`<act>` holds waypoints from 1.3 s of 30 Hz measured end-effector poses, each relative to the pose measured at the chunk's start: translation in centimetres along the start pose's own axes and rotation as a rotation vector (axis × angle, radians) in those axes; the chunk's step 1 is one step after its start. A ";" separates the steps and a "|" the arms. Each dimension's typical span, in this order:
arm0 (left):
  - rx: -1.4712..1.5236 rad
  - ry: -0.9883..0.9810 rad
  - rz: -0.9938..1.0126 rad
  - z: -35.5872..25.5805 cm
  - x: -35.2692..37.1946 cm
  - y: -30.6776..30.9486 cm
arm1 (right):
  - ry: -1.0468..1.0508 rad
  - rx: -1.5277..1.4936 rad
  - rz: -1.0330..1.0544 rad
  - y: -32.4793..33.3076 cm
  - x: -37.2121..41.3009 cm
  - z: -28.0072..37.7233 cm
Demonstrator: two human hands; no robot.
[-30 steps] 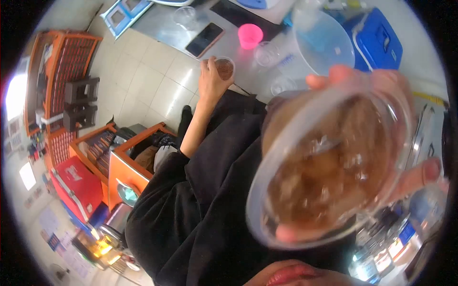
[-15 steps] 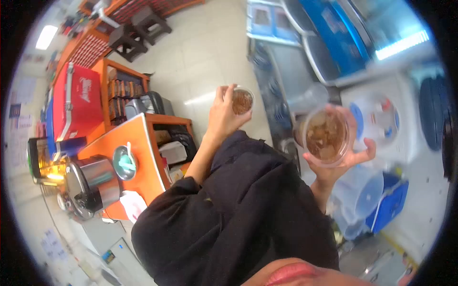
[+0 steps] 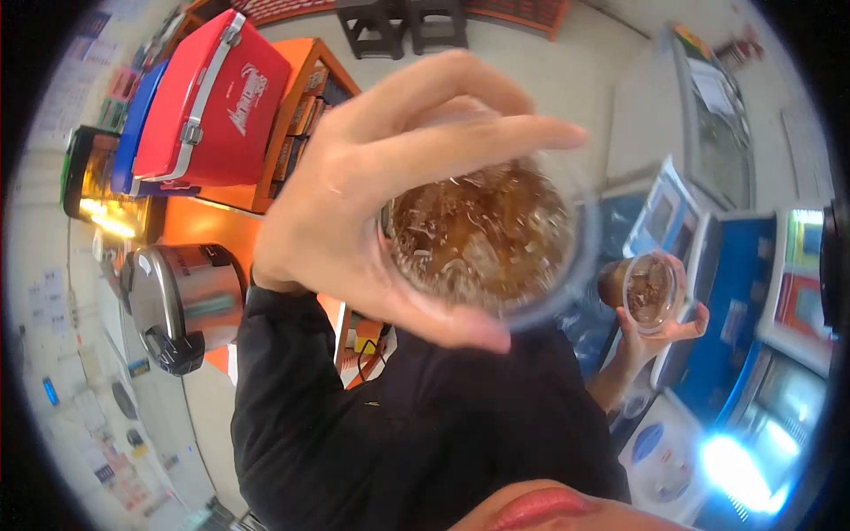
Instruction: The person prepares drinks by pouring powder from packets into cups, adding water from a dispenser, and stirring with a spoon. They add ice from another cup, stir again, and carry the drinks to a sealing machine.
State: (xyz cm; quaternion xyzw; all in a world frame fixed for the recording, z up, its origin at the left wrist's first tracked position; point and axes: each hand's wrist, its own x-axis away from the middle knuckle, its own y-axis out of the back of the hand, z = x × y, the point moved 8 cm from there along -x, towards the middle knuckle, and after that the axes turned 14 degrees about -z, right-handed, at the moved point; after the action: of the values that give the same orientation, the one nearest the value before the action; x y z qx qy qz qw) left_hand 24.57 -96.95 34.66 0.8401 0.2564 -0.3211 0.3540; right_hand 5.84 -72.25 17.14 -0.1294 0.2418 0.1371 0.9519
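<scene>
Close to the camera, my left hand [image 3: 354,177] is wrapped round a clear plastic cup [image 3: 580,230] of brown iced drink. The ice and liquid [image 3: 482,243] show through the round top, which faces me. Farther off on the right, my right hand [image 3: 633,350] grips a second clear cup [image 3: 651,292], also holding a brown drink with ice. The cup covers part of that hand's fingers. The two cups are well apart.
At the left, a red cooler box [image 3: 217,106] stands by an orange counter [image 3: 199,226], with a steel pot with a black-trimmed lid [image 3: 186,301] nearer me. Dark stools [image 3: 403,26] stand at the back. On the right are a blue panel [image 3: 730,301] and a white container [image 3: 660,456].
My left hand has brought its cup up much closer to the camera. The right-hand cup now appears smaller, lower and farther right. The view has turned to the right.
</scene>
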 end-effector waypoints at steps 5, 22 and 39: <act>-0.027 -0.051 0.017 8.0 -5.9 4.9 | 0.050 -0.079 0.177 -11.5 -9.3 -8.5; -0.368 0.165 -0.187 42.9 -22.4 26.0 | 0.031 -0.421 0.654 -63.3 -33.4 -30.0; -0.512 0.535 -0.579 84.0 -24.5 61.0 | -0.153 -0.311 0.587 -109.7 -41.0 -49.0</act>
State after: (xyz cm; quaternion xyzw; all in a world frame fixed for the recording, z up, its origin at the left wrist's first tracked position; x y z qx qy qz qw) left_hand 18.42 -203.37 32.91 0.6729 0.6334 -0.1053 0.3673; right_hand -14.13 -197.58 15.53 -0.1872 0.1727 0.4496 0.8561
